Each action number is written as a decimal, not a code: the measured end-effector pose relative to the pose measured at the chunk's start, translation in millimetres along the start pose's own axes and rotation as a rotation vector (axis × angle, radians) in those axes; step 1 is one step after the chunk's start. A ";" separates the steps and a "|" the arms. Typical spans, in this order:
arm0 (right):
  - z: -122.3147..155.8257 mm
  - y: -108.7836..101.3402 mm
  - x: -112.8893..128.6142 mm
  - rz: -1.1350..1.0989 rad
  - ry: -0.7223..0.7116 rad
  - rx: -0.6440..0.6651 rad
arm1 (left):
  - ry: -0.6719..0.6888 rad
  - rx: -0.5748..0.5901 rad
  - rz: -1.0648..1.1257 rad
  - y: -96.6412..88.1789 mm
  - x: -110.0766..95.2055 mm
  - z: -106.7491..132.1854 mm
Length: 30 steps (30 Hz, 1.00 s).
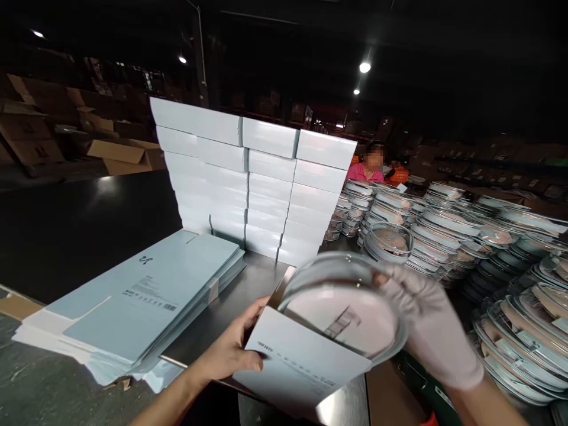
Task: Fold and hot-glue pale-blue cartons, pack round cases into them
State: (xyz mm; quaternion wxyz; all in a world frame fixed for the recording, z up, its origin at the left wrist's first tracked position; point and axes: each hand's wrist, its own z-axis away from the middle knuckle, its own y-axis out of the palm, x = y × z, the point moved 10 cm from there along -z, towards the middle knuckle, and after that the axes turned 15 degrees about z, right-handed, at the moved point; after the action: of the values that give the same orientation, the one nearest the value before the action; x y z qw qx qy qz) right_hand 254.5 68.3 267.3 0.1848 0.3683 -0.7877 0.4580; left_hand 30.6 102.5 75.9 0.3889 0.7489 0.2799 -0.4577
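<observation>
My bare left hand (pixel 233 346) grips the left edge of an open pale blue carton (pixel 295 367), held tilted above the steel table (pixel 248 290). My right hand (pixel 428 322), in a white glove, holds a round glass lid (pixel 344 307) by its right rim. The lid's lower part sits inside the mouth of the carton. A pink card with a printed picture lies under the glass.
A stack of flat, unfolded cartons (pixel 137 302) lies at the left. A wall of closed pale cartons (pixel 252 183) stands behind. Many stacked glass lids (pixel 465 231) fill the right side. A person in pink (pixel 368 168) sits beyond them. Brown cardboard boxes (pixel 119 154) are at far left.
</observation>
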 end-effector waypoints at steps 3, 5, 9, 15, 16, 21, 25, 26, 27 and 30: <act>45.3 17.0 -17.7 -0.020 -0.038 -0.121 | 0.037 -0.089 -0.019 -10.7 21.2 9.8; 76.2 24.7 -43.9 -0.093 0.015 -0.227 | 0.052 -0.143 -0.045 -19.2 32.5 20.4; 109.2 82.4 -65.2 -0.236 0.039 -0.018 | 0.128 -0.168 -0.118 -20.2 26.4 36.8; 119.6 121.8 -64.9 -0.209 0.171 -0.101 | 0.327 -0.220 -0.330 13.5 -16.1 37.4; 120.9 126.1 -64.9 -0.174 0.218 -0.100 | 0.331 -0.314 -0.300 10.0 -18.2 39.0; 124.3 116.7 -59.7 -0.107 0.256 -0.058 | 0.169 -0.394 -0.306 3.3 -12.4 38.0; 146.8 18.3 -98.8 0.458 0.264 -0.215 | 0.068 -0.167 -0.487 -6.9 -6.6 32.2; 158.9 -15.3 -114.0 0.682 0.325 -0.274 | 0.058 -0.120 -0.519 -11.4 -3.7 32.1; 173.6 -43.2 -137.6 0.865 0.469 -0.246 | 0.040 -0.078 -0.548 -16.0 0.4 32.2; 215.1 -79.7 -190.4 0.736 0.669 -0.063 | -0.025 -0.021 -0.606 -27.9 10.0 32.0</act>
State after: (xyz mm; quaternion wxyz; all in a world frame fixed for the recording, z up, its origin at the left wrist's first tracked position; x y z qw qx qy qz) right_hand 450.0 -62.6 84.1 0.2646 -0.1069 -0.7763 0.5621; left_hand -1.7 91.3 48.9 0.2457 0.6216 0.4905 -0.5592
